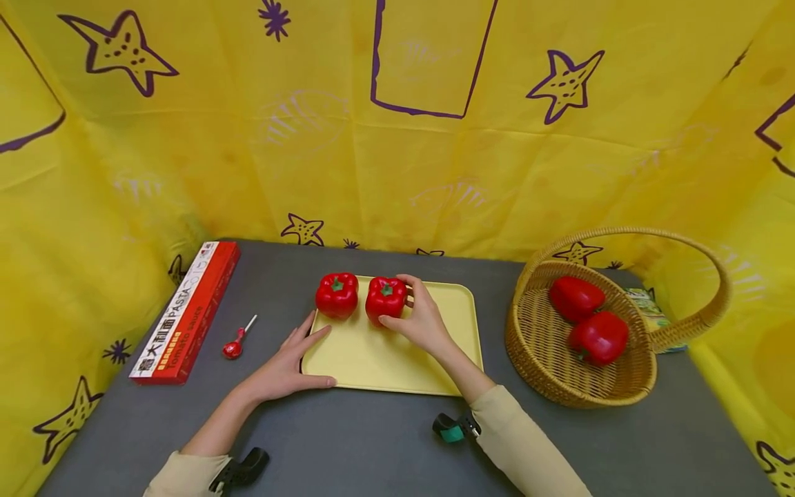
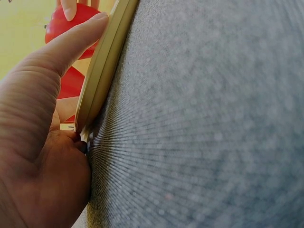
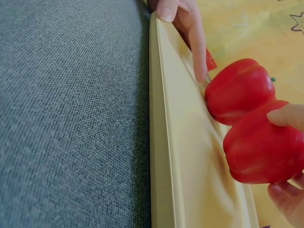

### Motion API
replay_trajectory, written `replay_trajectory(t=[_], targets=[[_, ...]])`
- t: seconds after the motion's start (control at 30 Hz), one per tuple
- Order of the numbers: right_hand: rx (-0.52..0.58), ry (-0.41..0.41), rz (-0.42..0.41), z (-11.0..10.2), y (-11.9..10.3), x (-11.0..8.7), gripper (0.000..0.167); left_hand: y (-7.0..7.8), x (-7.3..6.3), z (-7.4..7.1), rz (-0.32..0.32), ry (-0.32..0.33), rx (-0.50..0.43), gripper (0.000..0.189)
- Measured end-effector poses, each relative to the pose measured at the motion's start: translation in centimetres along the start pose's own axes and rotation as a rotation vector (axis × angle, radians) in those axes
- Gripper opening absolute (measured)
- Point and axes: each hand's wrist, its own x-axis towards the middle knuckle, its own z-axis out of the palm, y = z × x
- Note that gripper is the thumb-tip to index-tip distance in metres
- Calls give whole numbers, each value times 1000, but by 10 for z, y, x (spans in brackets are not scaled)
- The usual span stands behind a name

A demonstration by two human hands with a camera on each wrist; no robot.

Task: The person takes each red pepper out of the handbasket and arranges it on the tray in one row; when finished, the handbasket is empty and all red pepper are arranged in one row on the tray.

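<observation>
Your fingers (image 1: 413, 280) on the right hand (image 1: 430, 326) grip the right pepper (image 1: 385, 302), thumb on the near side and fingertips across from it, over the far part of the yellow tray (image 1: 385, 359). Your left hand (image 1: 290, 367) has its fingers spread at the tray's left end, thumb along the near edge, curled round nothing. The left pepper (image 1: 336, 295) sits just beside the held one, at the tray's far left corner.

Expect the right pepper to feel light and stiff, probably a hollow plastic model; its glossy skin could slip under a loose pinch, though it is unlikely to bruise. Take it by the broad, lobed sides, thumb opposite fingers — the small green stem is a poor handle. The tray looks thin and rigid, best held at its raised rim.

Some things you cannot check: the right pepper's underside is hidden, so whether it touches the tray is unclear. The right wrist view cuts off its outer end, and your thumb covers part of the peppers in the left wrist view. Behind the basket (image 1: 519, 345), a packet (image 1: 649, 308) is partly hidden — its print unreadable.
</observation>
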Motion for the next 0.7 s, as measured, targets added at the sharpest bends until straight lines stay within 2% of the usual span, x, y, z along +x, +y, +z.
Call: replay_trajectory(t=[0.7], targets=[[2, -3, -59, 9, 8, 9, 80, 2, 1, -1, -3, -9, 6, 94]])
